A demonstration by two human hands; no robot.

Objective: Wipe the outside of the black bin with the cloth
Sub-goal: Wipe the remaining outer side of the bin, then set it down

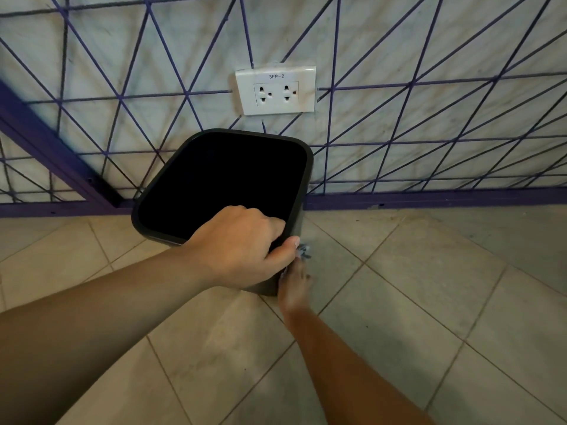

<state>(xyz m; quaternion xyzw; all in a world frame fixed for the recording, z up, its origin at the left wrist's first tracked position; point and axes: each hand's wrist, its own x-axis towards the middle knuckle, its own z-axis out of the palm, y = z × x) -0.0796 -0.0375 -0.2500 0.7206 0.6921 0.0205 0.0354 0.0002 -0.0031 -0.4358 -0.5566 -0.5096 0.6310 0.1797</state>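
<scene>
A black bin (171, 182) with a rounded square rim stands on the tiled floor by the wall, its dark inside facing me. My left hand (242, 243) grips the near right corner of its rim, thumb on the outside and fingers over the edge. Lower down, my right hand (294, 286) presses against the bin's near right side and holds a grey cloth (304, 251), of which only a small frayed bit shows above the fingers. Most of the cloth is hidden between the hand and the bin.
A white double wall socket (276, 91) labelled BPP-2 sits just above the bin on a pale wall with purple lines. A purple skirting strip (429, 199) runs along the wall's foot. Beige floor tiles (414, 302) spread to the right and towards me.
</scene>
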